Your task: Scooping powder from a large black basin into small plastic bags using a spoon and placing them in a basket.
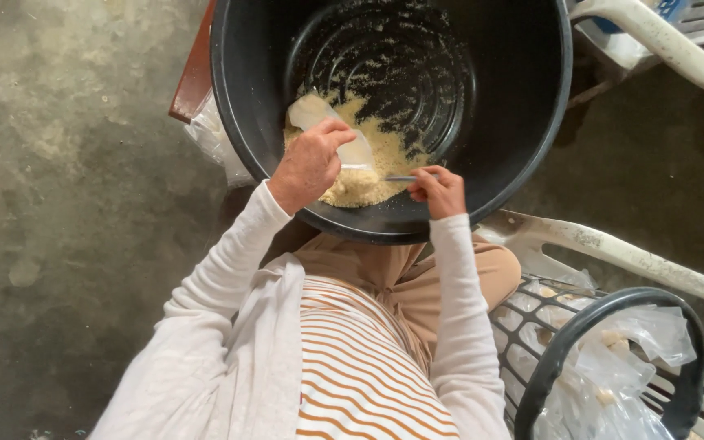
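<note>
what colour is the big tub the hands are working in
Black: the tub is plain black inside and on its rim, seen best in the head view.

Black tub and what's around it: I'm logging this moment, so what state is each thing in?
Black tub: tilted toward the person, mostly emptied, pale crumbly meal heaped at the low side.
Meal: small pile, scattered grains above.
Clear plastic bag: held by left hand, mouth in the meal.
Spoon: gripped by right hand.
Basket: holds filled clear bags.
</note>
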